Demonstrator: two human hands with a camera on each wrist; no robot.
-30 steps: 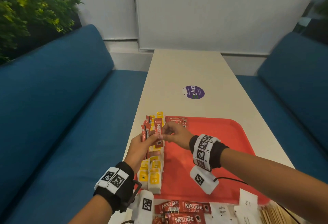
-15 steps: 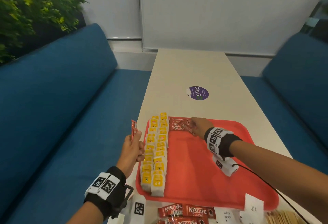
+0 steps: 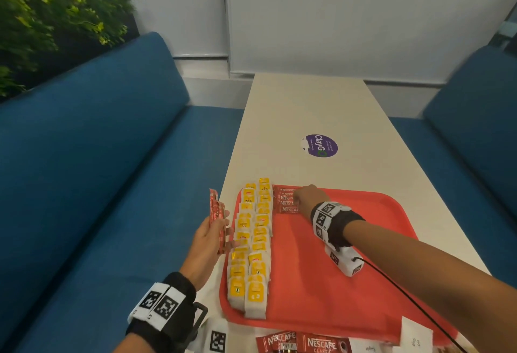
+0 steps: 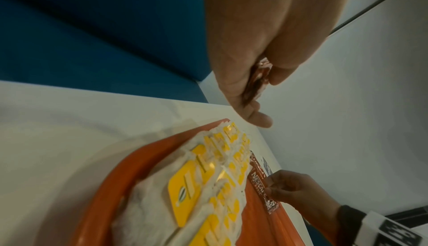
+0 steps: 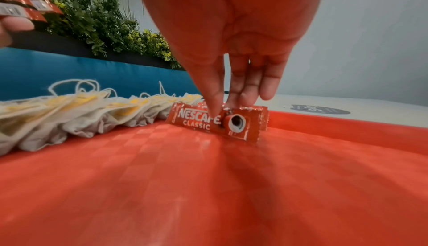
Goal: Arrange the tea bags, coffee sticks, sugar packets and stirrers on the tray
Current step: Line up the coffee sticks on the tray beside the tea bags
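A red tray [image 3: 349, 282] lies on the white table. Two rows of yellow-tagged tea bags [image 3: 253, 243] run along its left side. Several red coffee sticks [image 3: 285, 198] lie stacked at the tray's far left corner. My right hand [image 3: 303, 198] is there, thumb in front and fingers behind, pinching one coffee stick [image 5: 199, 120] that stands tilted on the tray floor against the others. My left hand [image 3: 212, 238] is just left of the tray over the table edge and grips a bundle of coffee sticks [image 3: 215, 210] upright.
More coffee sticks [image 3: 302, 343] and white sugar packets [image 3: 415, 336] lie on the table in front of the tray. A purple sticker [image 3: 319, 145] is beyond the tray. Blue benches [image 3: 98, 184] flank the table, with a plant [image 3: 50, 16] behind the left one.
My right hand took one stick from the left hand's bundle and carried it to the tray's far left corner. My left hand drew back left, off the tea bags.
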